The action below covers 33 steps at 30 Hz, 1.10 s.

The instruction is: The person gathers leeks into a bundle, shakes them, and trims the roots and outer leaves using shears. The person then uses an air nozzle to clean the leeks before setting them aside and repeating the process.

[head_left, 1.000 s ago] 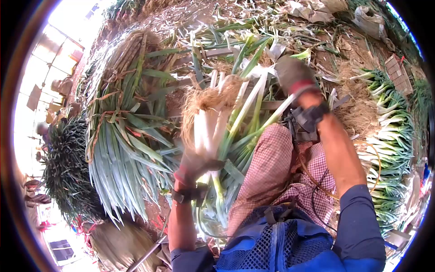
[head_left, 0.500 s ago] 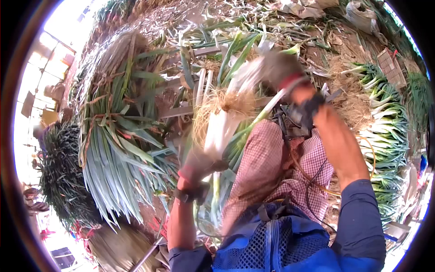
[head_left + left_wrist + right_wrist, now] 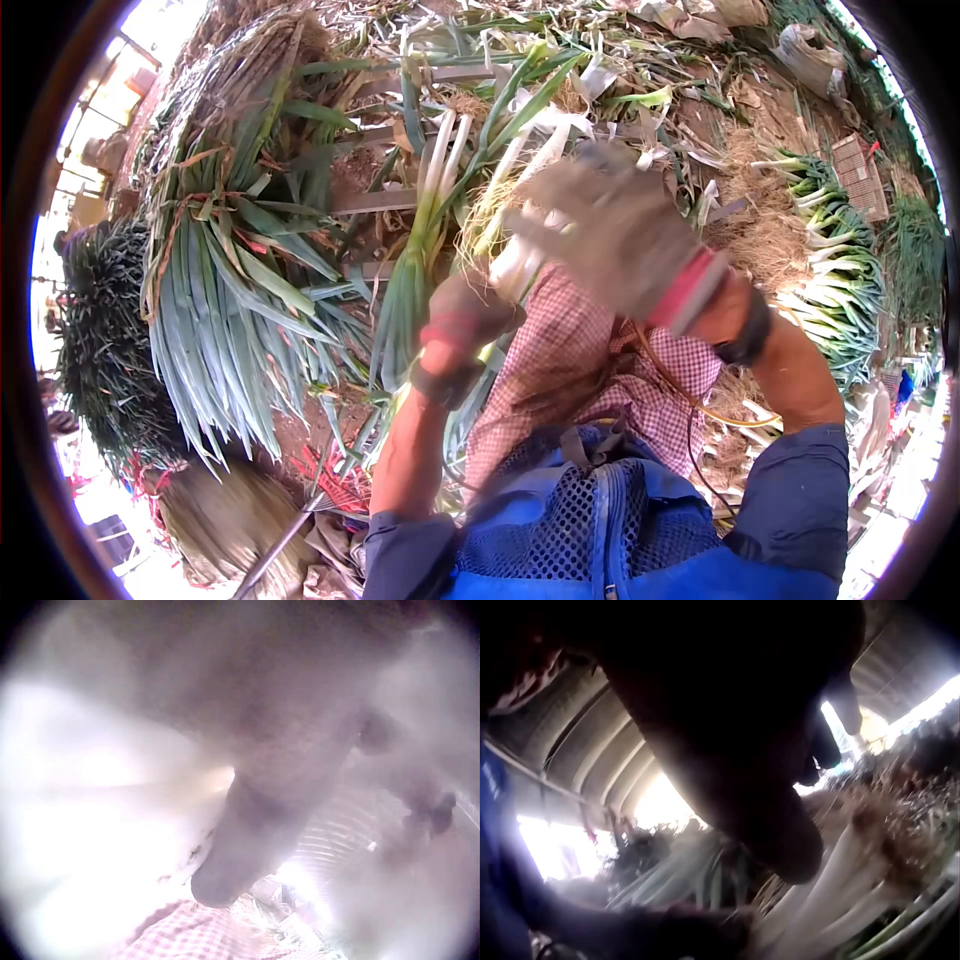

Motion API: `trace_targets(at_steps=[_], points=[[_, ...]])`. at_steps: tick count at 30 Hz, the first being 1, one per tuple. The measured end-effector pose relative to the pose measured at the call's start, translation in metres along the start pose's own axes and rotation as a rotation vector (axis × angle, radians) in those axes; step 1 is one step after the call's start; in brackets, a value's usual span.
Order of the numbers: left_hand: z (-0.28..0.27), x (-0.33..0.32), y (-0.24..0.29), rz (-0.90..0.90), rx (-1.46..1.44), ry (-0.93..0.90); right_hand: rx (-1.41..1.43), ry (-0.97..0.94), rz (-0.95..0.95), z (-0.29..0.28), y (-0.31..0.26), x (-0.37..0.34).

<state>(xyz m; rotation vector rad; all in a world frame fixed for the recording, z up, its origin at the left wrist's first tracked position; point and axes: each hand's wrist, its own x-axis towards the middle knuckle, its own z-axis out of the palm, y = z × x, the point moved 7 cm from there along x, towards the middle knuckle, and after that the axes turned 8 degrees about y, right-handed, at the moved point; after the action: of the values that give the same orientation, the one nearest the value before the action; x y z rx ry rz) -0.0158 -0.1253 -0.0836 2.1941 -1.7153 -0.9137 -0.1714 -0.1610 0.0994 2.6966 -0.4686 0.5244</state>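
My gloved left hand point(image 3: 472, 312) grips a small bunch of leeks point(image 3: 516, 266) by their white stems, in front of the right knee. Their shaggy roots point(image 3: 885, 836) show in the right wrist view. Over that bunch, my gloved right hand point(image 3: 612, 235) is blurred, with fingers extended to the left and overlapping the stems and roots. In the right wrist view its dark thumb point(image 3: 784, 847) points straight down close to the stems. Bright white stems point(image 3: 97, 817) fill the left side of the left wrist view, beside the left hand's fingers.
A few leeks point(image 3: 432, 195) lie just beyond the left hand. Further left is a large tied bundle point(image 3: 235, 310), with a darker pile point(image 3: 110, 350) behind it. A row of leeks point(image 3: 835, 270) lines the right side. Leaf scraps point(image 3: 690, 90) cover the ground ahead.
My right hand has come back from the far side and down to the left, over the held leeks. The left hand, still gripping them, has moved slightly up and right.
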Motion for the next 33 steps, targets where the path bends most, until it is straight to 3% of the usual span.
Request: trace_targets(at_steps=[2, 3, 4, 6, 7, 9, 11, 13, 15, 17, 19, 21, 23, 25, 27, 29, 30, 31, 33], points=[[0.020, 0.006, 0.000, 0.197, 0.022, -0.069, 0.008, 0.038, -0.072, 0.029, -0.035, 0.003], [0.019, 0.003, -0.005, 0.191, 0.016, -0.065, 0.017, 0.062, -0.110, 0.037, -0.044, 0.002], [0.016, -0.003, -0.001, 0.271, -0.324, -0.118, 0.026, 0.086, -0.148, 0.045, -0.053, 0.001], [0.008, -0.005, -0.002, 0.315, -0.565, -0.197, 0.034, -0.137, -0.061, 0.073, -0.049, 0.000], [0.002, -0.007, -0.001, 0.333, -0.685, -0.245, 0.038, -0.135, -0.068, 0.079, -0.049, 0.002], [-0.012, -0.014, 0.014, 0.374, -0.702, -0.286, -0.032, -0.365, -0.082, 0.100, -0.048, -0.002], [-0.034, -0.025, 0.028, 0.408, -0.716, -0.296, -0.140, -0.447, -0.155, 0.078, -0.031, 0.014], [-0.063, -0.033, 0.005, 0.169, -1.171, -0.137, -0.361, -0.619, -0.139, 0.065, 0.013, 0.030], [-0.094, -0.033, -0.057, 0.069, -1.040, 0.180, -0.149, -0.477, 0.111, 0.024, 0.097, 0.043], [-0.109, -0.043, -0.134, 0.087, -0.991, 0.550, -0.391, -0.525, 0.331, -0.030, 0.159, 0.048], [-0.119, -0.066, -0.189, -0.057, -0.967, 0.743, -0.561, -0.561, 0.362, -0.073, 0.187, 0.036], [-0.105, -0.075, -0.227, -0.020, -1.020, 0.835, -0.561, -0.550, 0.346, -0.089, 0.213, 0.024], [-0.080, -0.068, -0.237, -0.085, -1.069, 0.753, -0.553, -0.537, 0.355, -0.104, 0.220, 0.009], [-0.064, -0.071, -0.184, -0.150, -1.144, 0.611, -0.602, -0.491, 0.328, -0.114, 0.218, 0.004], [-0.050, -0.068, -0.122, -0.107, -1.083, 0.425, -0.643, -0.473, 0.291, -0.121, 0.214, -0.005], [-0.036, -0.068, -0.062, 0.004, -1.046, 0.222, -0.679, -0.565, 0.396, -0.126, 0.213, -0.015], [-0.035, -0.064, -0.038, 0.057, -1.049, 0.195, -0.653, -0.550, 0.404, -0.131, 0.206, -0.017], [-0.031, -0.056, -0.024, -0.044, -1.109, 0.215, -0.655, -0.554, 0.405, -0.135, 0.200, -0.022], [-0.040, -0.022, -0.011, 0.049, -1.127, 0.376, -0.576, -0.417, 0.378, -0.145, 0.187, -0.024]])
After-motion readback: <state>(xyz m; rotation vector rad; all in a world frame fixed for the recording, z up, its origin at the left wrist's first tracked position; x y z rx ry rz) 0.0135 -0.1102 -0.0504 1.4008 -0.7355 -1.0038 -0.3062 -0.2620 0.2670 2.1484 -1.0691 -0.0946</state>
